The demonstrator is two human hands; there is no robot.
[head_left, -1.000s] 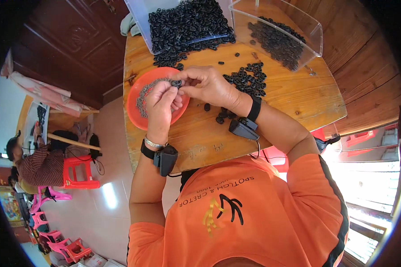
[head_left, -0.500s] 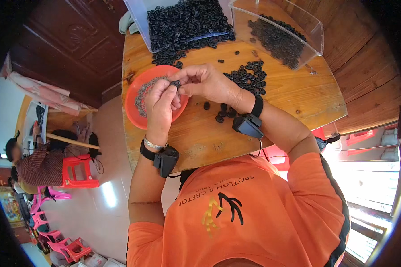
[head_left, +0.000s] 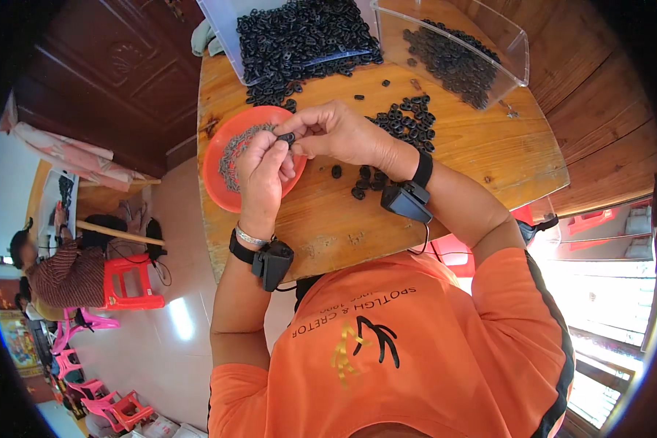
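Observation:
Over the right side of an orange-red bowl [head_left: 213,188], my hands meet at a small black oval part [head_left: 286,138] that seems to have holes in it. My left hand [head_left: 261,169] pinches it between thumb and fingers. From the right, my right hand [head_left: 333,133] has thumb and forefinger closed at the same part; whether it also grips a tiny metal piece cannot be made out. Many small grey metal pieces [head_left: 231,162] lie in the bowl. A cluster of similar black parts [head_left: 409,123] sits beyond my right wrist, and a few more [head_left: 367,179] lie beneath that forearm.
At the table's far side, a translucent bin [head_left: 230,36] lies tipped, black parts spilling from it. Beside it stands a clear box [head_left: 524,62] with more parts. The wooden table [head_left: 489,157] ends near my body. Another person [head_left: 66,274] sits at far left by a red stool [head_left: 135,283].
Both hands keep the same pinch on the black oval part, with hardly any finger movement. The view has shifted very slightly.

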